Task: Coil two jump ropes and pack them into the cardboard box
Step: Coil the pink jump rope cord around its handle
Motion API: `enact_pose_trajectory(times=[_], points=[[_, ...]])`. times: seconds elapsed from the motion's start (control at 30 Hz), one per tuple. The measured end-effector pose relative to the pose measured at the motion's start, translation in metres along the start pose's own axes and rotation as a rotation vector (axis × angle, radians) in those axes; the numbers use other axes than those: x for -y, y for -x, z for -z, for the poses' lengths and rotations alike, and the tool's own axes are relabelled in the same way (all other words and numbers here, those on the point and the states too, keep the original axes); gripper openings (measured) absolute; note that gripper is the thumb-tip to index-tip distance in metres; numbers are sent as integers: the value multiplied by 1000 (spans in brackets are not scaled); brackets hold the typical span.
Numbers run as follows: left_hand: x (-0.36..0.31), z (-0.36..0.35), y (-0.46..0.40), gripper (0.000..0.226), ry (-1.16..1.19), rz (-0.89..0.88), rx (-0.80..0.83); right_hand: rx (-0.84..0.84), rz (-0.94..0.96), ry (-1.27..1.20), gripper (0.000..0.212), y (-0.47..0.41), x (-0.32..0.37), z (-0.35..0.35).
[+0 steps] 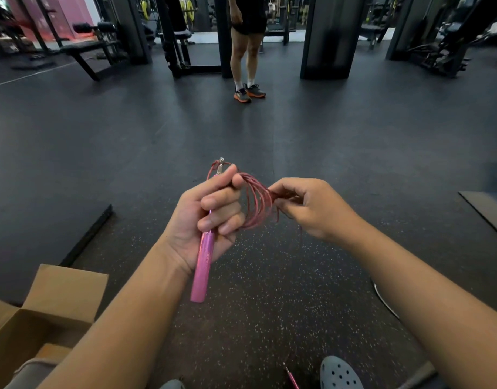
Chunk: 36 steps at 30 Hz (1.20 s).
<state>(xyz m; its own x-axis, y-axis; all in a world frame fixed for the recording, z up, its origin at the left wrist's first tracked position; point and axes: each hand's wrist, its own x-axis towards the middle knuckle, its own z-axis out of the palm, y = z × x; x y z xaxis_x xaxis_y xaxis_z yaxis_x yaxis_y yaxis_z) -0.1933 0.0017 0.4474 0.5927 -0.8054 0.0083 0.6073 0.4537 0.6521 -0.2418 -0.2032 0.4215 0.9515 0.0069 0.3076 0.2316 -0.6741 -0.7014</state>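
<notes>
Glossy metal handle [203, 265], matt cardboard box [65, 293]

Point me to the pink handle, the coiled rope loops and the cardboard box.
pink handle [203, 265]: head view, on the lower shaft below the left hand.
coiled rope loops [260, 202]: head view, on the red loops between both hands.
cardboard box [65, 290]: head view, on the raised flap.
</notes>
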Motion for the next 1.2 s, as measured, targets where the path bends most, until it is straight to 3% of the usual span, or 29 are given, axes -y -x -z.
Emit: enact_pose_trajectory(times=[0.23, 0.47, 0.63, 0.73, 0.83, 1.03, 1.2], points=[[1, -4, -5, 22, 216, -186, -145, 105, -215, -434, 20, 4, 15, -5], [2, -16, -5, 19, 297, -314, -253, 55, -154, -248, 12, 1, 19, -6], [11, -21, -10, 21, 225, -431, -359, 266, -250, -294, 10, 9, 31, -20], [20, -18, -13, 25, -17, -484, -435, 324, -342, -378, 17, 13, 39, -20], [24, -15, -13, 24, -529, -571, -527, 362, -424, -436, 19, 14, 44, -17], [31, -3, -15, 21, -1434, -593, -433, 415, -461, -256, 21, 14, 47, -3], [33, 7, -18, 20, -1755, -429, -353, 453, -410, -115, 23, 15, 48, 3]])
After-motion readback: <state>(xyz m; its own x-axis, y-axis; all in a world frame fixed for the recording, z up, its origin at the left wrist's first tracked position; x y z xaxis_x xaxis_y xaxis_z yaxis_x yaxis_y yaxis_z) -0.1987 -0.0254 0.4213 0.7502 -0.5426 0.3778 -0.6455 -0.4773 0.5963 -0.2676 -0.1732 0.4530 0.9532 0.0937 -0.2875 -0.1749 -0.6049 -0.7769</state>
